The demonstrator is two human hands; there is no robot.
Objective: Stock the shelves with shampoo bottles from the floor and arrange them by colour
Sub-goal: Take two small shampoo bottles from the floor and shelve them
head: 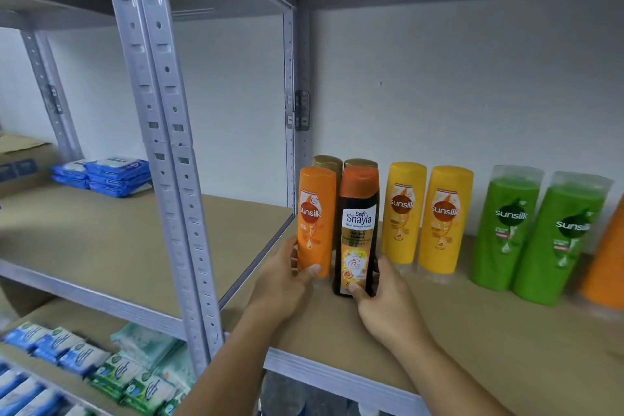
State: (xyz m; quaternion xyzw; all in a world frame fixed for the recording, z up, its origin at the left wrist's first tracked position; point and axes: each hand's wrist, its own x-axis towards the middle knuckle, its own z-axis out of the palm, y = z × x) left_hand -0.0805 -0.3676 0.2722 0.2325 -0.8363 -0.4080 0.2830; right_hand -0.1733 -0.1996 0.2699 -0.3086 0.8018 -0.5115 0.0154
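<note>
My left hand (287, 277) grips an orange Sunsilk bottle (315, 216) near its base, upright at the left end of the shelf board (456, 324). Right beside it, my right hand (388, 300) holds a dark Safi Shayla bottle (358, 230) with an orange cap by its lower part. Two gold-capped bottles (341, 164) stand behind these, mostly hidden. To the right stand two yellow Sunsilk bottles (425, 216), then two green Sunsilk bottles (537, 233), and part of another orange bottle (604, 267) at the frame's right edge.
A grey slotted metal upright (169, 152) separates this bay from the left one. The left shelf holds blue packets (111, 176) and a cardboard box (20, 159). On the lower shelf lie blue and green soap packs (101, 371). Another board is overhead.
</note>
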